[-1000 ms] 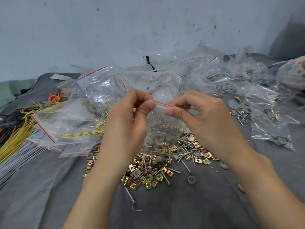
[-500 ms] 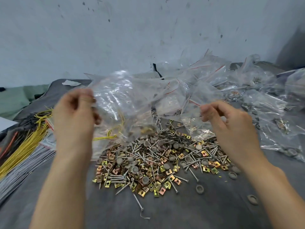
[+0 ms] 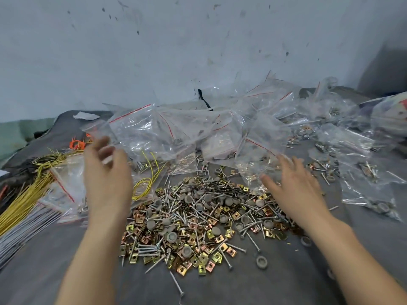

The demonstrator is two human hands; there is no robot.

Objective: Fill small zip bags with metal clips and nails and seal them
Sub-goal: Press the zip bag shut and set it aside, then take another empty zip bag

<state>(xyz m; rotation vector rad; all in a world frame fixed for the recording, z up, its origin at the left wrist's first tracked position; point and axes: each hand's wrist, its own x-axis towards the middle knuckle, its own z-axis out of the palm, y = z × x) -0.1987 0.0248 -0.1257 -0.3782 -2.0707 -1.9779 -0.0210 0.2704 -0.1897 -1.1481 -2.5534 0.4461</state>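
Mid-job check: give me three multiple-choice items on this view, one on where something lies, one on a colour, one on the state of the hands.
1. The bundle of yellow wires lies on which side of the pile of clips and nails?
A) left
B) right
C) on top of it

2. The zip bags have a seal strip coloured:
A) blue
B) red
C) green

3. The left hand and right hand are:
A) both pinching one bag
B) both open, holding nothing
C) each gripping a nail

Answers:
1 A, the bundle runs along the left edge of the view.
2 B, red lines cross the bag tops.
3 B, the fingers are spread, though blurred, with nothing in them.
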